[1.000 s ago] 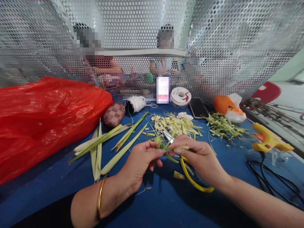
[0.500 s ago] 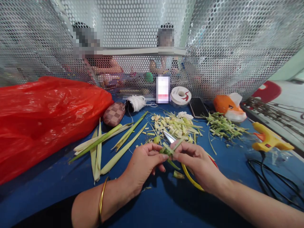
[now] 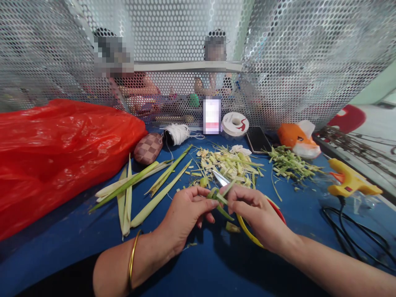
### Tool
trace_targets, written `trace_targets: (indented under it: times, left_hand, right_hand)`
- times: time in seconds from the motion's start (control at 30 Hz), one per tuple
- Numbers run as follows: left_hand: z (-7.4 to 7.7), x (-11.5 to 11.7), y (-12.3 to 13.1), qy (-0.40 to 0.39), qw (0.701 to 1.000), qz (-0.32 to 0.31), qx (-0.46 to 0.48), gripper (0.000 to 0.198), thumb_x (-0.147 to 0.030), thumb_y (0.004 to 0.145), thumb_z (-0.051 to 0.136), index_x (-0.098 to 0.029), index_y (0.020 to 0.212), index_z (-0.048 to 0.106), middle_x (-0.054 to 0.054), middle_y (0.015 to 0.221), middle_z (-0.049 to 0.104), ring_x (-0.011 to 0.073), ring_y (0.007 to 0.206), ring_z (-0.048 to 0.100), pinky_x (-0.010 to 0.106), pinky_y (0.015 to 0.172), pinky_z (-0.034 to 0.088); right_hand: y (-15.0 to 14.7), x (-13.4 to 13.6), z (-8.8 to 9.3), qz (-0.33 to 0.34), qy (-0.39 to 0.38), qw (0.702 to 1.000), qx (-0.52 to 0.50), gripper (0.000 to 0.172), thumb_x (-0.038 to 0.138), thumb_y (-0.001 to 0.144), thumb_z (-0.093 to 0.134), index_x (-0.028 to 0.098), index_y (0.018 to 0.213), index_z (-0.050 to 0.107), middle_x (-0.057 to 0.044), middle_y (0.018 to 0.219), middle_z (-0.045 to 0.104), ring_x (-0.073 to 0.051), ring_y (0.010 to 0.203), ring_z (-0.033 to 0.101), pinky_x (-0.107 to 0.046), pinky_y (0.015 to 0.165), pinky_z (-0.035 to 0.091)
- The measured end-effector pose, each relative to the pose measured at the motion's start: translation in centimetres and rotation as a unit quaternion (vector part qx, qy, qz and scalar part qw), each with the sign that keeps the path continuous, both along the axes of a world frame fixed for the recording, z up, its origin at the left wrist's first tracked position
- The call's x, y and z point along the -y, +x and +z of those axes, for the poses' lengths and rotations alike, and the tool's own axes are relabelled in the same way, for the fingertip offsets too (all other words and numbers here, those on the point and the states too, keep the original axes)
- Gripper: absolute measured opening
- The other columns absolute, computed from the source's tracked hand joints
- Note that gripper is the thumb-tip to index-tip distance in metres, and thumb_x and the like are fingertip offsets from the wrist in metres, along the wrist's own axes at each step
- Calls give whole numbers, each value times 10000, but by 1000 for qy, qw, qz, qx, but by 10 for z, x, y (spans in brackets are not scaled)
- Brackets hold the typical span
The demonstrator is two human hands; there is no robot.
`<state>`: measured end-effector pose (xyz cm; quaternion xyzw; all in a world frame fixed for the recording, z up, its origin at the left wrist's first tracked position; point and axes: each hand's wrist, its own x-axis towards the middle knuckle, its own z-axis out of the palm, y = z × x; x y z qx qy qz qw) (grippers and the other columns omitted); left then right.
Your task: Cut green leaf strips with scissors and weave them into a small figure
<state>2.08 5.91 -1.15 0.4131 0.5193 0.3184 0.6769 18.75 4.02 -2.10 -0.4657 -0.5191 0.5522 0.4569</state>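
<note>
Left hand pinches the folded green leaf over the tabletop, well in from its right edge; right hand just right of it, pinching a strip; tail slants toward the tabletop's near right corner.

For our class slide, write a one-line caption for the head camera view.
Left hand and right hand hold green leaf strips over a blue table, scissors at the right hand.
</note>
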Motion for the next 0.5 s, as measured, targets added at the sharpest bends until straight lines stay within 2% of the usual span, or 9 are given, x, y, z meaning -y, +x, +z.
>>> trace_targets:
  times: [0.13, 0.33, 0.5]
  left_hand:
    - [1, 1, 2, 21, 999, -13, -22, 185, -203, 698, 703, -149, 830, 585, -49, 484, 596, 74, 428, 527, 156, 383, 307]
    - [3, 2, 4, 53, 997, -20, -56, 137, -198, 711, 701, -150, 778, 591, -49, 509, 607, 77, 425, 548, 161, 385, 326]
    - [8, 6, 5, 81, 996, -21, -33, 155, -231, 695, 734, -141, 726, 612, -41, 511, 604, 69, 414, 528, 171, 395, 332]
  right_hand:
    - [-2, 1, -2, -3, -8, 1000, 22, 171, 194, 691, 569, 190, 523, 538, -22, 771, 572, -169, 770, 524, -295, 673, 381]
    - [-7, 2, -3, -29, -6, 999, 43, 245, 336, 780, 643, 188, 597, 575, -16, 750, 596, -156, 732, 537, -293, 699, 422]
    - [-8, 1, -6, -72, -16, 997, 1, 246, 328, 674, 769, 189, 609, 576, -11, 812, 630, -151, 722, 573, -274, 661, 451]
